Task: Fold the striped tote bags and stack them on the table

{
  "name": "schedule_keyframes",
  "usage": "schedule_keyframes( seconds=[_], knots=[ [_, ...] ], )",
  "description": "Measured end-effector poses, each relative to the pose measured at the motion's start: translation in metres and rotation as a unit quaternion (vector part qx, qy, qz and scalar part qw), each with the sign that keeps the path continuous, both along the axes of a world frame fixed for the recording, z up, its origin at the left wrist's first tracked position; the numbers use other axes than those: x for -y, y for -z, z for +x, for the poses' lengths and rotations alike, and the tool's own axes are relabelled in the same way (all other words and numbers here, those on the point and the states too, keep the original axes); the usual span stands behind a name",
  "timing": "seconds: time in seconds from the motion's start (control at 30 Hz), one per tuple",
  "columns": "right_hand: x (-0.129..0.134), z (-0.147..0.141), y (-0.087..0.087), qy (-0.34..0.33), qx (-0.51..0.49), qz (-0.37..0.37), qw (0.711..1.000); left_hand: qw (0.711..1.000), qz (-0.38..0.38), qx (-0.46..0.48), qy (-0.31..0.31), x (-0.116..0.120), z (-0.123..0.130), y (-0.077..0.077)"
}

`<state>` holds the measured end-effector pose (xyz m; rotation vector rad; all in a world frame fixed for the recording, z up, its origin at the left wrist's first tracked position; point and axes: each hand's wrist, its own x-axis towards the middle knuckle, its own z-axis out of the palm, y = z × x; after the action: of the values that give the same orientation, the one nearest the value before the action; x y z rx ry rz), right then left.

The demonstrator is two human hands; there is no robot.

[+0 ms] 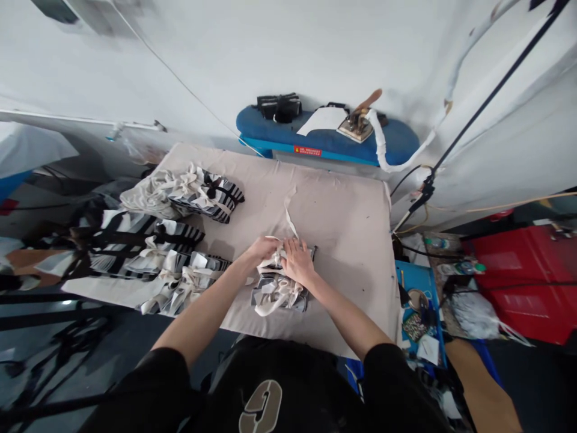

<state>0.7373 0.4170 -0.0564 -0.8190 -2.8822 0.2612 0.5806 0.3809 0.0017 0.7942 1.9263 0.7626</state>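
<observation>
Striped cloth bundle point(280, 294) lies near the front edge of a beige table cover point(347, 240), its black-and-white fabric crossed by loops of cream tie. Both hands work at the bundle's far end, close together and almost touching. The left hand point(265, 248) reaches in from the near left with its fingers curled down over a gathered cream fold point(274, 260), while the right hand point(298, 262) lies across the top, its fingers slightly spread and bearing down. Neither hand is opened wide, but whether either one pinches the cloth cannot be told from here. The work in hand at this moment is gathering the cream material at the top of the bundle. A long cream strip point(289, 210) rises from beneath the fingers and trails away across the cover. Similar striped bundles point(206, 195) sit in a loose group on the left of the table, well apart from the hands. Beyond the table's far edge stands a blue ironing board point(324, 141), with a hand iron point(356, 125) resting on it.
</observation>
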Motion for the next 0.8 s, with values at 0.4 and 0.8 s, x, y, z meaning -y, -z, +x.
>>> schedule_keyframes(
  seconds=[0.4, 0.8],
  knots=[
    [-0.001, -0.001, 0.004, -0.009, 0.0, 0.009, 1.0, 0.983, 0.016, -0.175, 0.052, -0.005, -0.01, -0.028],
    [-0.002, -0.001, 0.002, 0.005, 0.001, 0.006, 1.0, 0.996, -0.036, -0.081, 0.031, -0.001, -0.016, -0.011]
  ],
)
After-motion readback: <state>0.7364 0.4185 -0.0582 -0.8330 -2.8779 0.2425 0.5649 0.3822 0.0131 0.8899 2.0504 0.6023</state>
